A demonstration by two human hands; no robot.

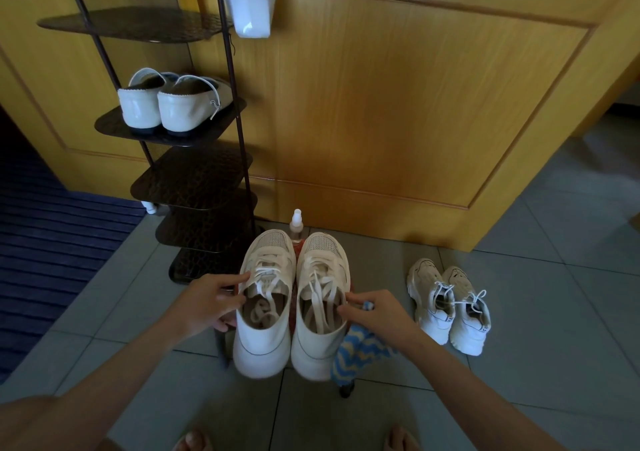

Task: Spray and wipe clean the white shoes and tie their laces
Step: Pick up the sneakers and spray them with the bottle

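Fingers (239, 277) of the left hand (207, 300) curl on the collar of the left white shoe (263, 340), forefinger reaching onto its lacing. Right hand (375, 312) pinches a blue-and-yellow cloth (356, 350) while thumb and forefinger touch the collar of the right white shoe (317, 343). Both shoes stand side by side, toes away, on a low stool (346, 389). Laces (322, 298) lie loose, ends dropped into the openings: tying not yet done. Uppers look fairly clean, so wiping is probably finished or nearly so; wetness cannot be told. Spray bottle (296, 225) stands upright just behind the toes. Second pair of sneakers (450, 312), bows tied, sits on the tiled floor (519, 364) to the right; shoe rack (194, 180) left.
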